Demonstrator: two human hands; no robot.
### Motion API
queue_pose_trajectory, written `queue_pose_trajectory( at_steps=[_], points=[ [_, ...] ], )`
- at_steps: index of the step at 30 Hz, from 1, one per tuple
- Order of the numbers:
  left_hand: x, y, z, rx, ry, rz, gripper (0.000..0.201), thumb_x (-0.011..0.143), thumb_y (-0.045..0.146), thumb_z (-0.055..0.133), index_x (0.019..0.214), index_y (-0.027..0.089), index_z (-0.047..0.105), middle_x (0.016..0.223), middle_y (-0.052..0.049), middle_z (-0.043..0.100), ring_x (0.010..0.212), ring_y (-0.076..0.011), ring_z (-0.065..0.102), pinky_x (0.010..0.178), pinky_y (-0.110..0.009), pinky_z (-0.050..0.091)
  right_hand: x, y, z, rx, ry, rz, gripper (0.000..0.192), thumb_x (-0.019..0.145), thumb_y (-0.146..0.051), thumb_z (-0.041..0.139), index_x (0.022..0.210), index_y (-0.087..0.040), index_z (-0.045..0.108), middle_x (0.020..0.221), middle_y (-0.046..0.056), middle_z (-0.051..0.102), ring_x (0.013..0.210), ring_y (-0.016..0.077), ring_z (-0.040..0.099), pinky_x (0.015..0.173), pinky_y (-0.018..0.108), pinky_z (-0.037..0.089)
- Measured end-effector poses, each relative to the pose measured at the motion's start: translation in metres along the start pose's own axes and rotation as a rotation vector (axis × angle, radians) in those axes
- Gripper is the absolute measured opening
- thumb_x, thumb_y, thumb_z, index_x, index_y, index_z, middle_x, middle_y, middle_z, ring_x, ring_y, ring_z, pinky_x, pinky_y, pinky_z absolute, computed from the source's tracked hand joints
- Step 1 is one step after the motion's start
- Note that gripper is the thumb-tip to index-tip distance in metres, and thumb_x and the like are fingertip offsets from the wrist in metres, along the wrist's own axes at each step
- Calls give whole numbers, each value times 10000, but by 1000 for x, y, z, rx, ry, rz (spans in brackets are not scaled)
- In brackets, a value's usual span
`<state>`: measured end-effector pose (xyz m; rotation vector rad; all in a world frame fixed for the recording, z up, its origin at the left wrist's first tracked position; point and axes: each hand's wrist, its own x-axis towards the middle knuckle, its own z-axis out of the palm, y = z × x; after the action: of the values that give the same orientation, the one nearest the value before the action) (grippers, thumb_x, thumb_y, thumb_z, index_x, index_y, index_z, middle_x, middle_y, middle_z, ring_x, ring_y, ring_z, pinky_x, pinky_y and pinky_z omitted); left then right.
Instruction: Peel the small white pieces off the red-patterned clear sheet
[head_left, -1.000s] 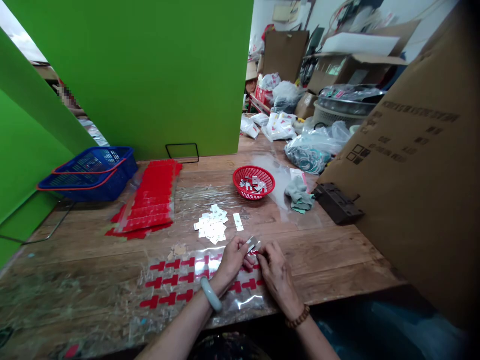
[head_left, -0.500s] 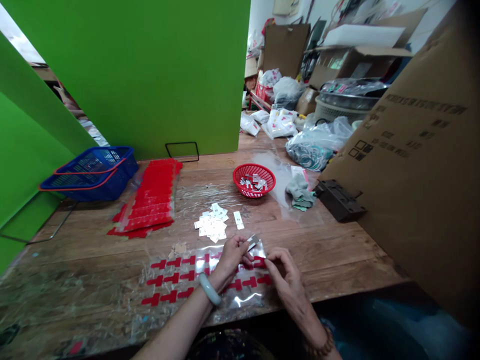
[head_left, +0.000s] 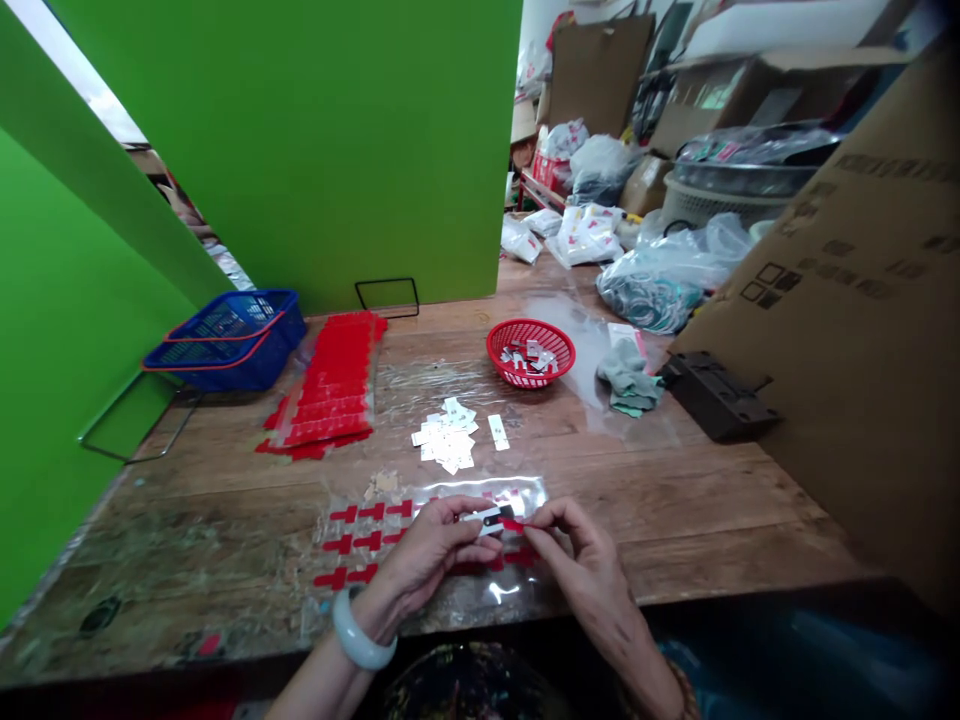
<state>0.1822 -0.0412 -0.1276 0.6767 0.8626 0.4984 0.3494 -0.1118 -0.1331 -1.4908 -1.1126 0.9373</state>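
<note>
My left hand grips a small white and dark rectangular piece between thumb and fingers. Pinched in my right hand is a red sticker, which meets the right end of that piece. Both hands are above a clear plastic sheet that carries rows of red T-shaped stickers; my hands hide part of the rows. Beyond the sheet lies a pile of white rectangular pieces, with a single white piece to its right.
A red basket holds several small pieces. Stacked red sticker sheets and a blue basket stand at the left. To the right are a grey-green cloth, a dark metal block and a large cardboard box.
My right hand has lifted the red sticker off the sheet and brought it to the piece in my left hand. That piece has been turned and lowered. The camera view has shifted left.
</note>
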Motion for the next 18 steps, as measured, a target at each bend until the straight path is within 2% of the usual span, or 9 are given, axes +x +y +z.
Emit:
queue_pose_trajectory(
  at_steps=[6, 18],
  points=[
    [-20, -5, -9, 28, 4, -13, 251, 752, 107, 607, 1000, 70, 618, 819, -115, 696, 659, -138, 668, 660, -214, 542, -4, 7, 14, -104, -126, 11, 62, 787, -228, 553, 732, -201, 542, 725, -12, 575, 671, 140, 521, 609, 227, 405],
    [-23, -9, -6, 123, -13, 4, 300, 764, 143, 595, 1057, 80, 605, 755, -106, 702, 651, -146, 670, 649, -225, 532, -9, 1, 17, -120, -157, -41, 67, 791, -173, 521, 730, -202, 522, 734, -9, 555, 680, 137, 501, 601, 221, 383]
  ],
)
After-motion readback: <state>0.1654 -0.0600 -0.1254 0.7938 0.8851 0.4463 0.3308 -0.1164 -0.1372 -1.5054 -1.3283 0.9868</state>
